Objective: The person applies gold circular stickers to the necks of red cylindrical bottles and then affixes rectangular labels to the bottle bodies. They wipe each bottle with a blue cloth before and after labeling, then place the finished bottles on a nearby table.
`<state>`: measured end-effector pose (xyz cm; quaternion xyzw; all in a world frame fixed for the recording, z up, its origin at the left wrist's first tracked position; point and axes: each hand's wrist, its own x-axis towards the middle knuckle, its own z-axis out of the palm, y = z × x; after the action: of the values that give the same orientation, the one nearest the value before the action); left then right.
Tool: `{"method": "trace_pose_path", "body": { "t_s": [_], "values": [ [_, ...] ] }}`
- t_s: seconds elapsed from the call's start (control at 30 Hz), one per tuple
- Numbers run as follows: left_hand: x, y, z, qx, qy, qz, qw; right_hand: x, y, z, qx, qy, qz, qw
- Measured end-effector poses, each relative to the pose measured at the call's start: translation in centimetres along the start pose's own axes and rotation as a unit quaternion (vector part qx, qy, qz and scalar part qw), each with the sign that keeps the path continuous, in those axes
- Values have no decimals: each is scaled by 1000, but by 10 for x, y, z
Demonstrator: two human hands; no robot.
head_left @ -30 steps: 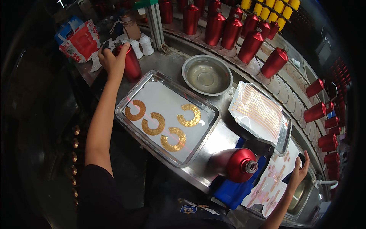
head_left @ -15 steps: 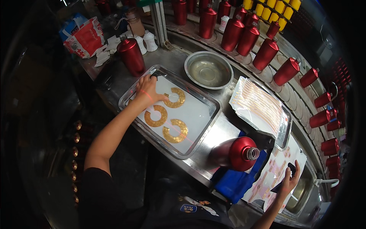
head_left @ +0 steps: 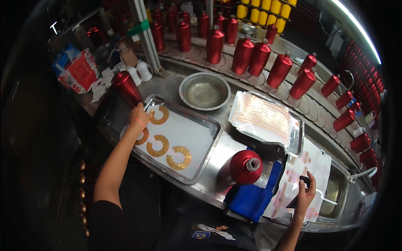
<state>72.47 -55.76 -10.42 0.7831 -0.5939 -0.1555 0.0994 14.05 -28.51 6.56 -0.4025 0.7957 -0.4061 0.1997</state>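
Note:
My left hand reaches to the far left corner of a metal tray with a white bottom. Its fingers are bunched, the thumb on the edge of a flat gold C-shaped piece; the fingertips are partly hidden. Several such pieces lie in the tray, one nearer me. A red bottle stands just beyond the hand. Over a printed sheet, my right hand is curled round a flat black piece, partly hidden by the thumb. Between the hands, a red bottle rests by blue cloth.
Beyond the tray sit a round metal basin and a tray with a striped sheet. Red bottles line a curved conveyor behind. A sink is at the right; white bottles and a bag at the far left.
The view has shifted. My left hand has moved toward the tray's far left corner, and the gold piece at its thumb has slid that way. Another gold piece shows beside the forearm. My right hand stays over the sheet.

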Motion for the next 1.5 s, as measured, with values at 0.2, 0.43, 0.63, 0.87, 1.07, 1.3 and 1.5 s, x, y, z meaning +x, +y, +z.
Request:
{"method": "trace_pose_path", "body": {
  "t_s": [0.2,0.43,0.63,0.87,1.07,1.3,1.5],
  "values": [
    [24,-15,11,85,-28,-12,996,-28,-15,44,22,1,13,1000],
    [45,-22,6,138,-52,-40,988,-50,-41,58,21,14,8,1000],
    [86,-64,-3,91,-85,-39,991,-64,-45,83,47,9,-2,999],
    [100,-72,-9,123,-75,-50,988,-67,-52,114,41,0,-10,999],
    [114,-92,-12,83,-31,-26,996,-71,-66,123,47,-11,25,999],
    [122,-120,-3,0,125,61,990,-81,-90,144,73,-23,-5,997],
    [113,-99,-33,10,180,151,972,-110,-135,175,128,-122,21,984]
  ]
}}
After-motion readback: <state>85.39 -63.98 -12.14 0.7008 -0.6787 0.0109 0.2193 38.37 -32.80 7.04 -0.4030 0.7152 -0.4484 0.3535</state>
